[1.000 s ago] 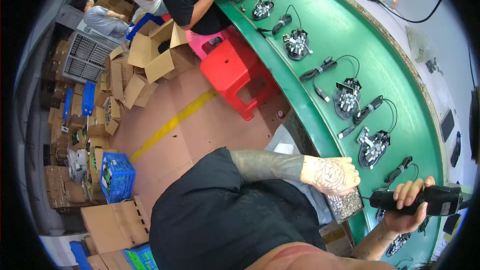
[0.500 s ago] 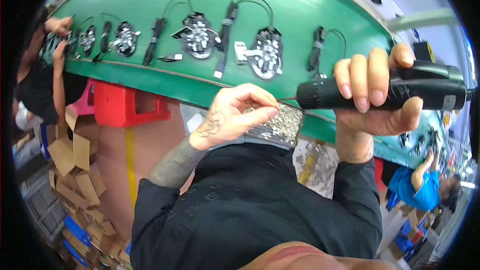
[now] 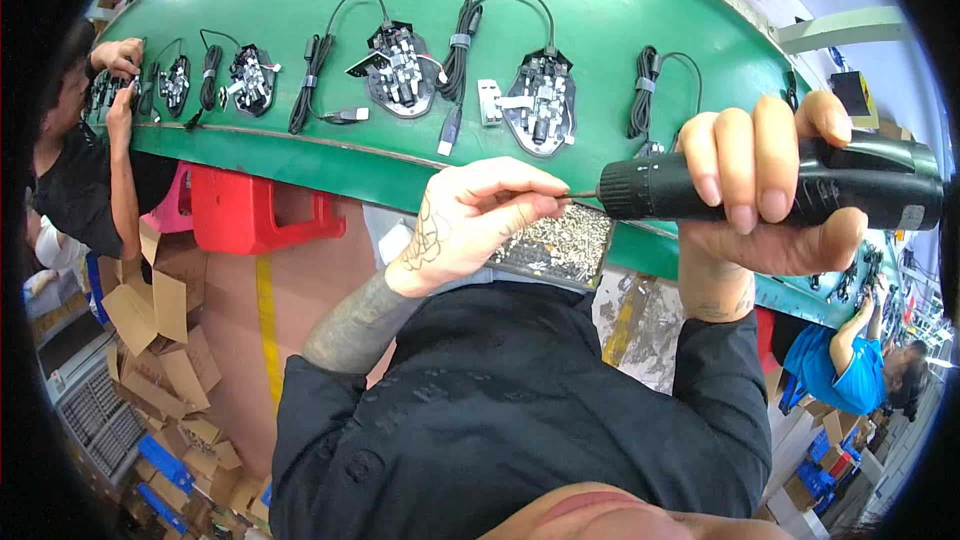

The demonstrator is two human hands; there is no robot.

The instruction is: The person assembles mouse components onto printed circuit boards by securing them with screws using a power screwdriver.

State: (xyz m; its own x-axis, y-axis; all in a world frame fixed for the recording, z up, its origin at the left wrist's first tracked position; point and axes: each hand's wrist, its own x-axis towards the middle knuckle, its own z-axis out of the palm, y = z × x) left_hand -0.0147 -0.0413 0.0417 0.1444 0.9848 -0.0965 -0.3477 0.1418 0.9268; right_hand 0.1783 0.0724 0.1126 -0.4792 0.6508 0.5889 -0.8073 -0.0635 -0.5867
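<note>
My right hand is wrapped round a black electric screwdriver, held level with its thin bit pointing left. At the bit's tip, my left hand is closed in a pinch of thumb and forefinger. What lies between those fingertips is too small to make out. Below them is a dark tray of many small, pale metal screws, close to my body. Beyond my hands lies an opened computer mouse with bare parts and a coiled black cable.
A second opened mouse and smaller-looking ones line the green bench to the left. Another cable bundle lies behind the screwdriver. Co-workers sit at both sides. A red stool and cardboard boxes stand on the floor at left.
The whole view has shifted slightly. My right hand and the screwdriver sit a little further right; both hands keep the same hold, with the left fingertips still at the bit's tip.
</note>
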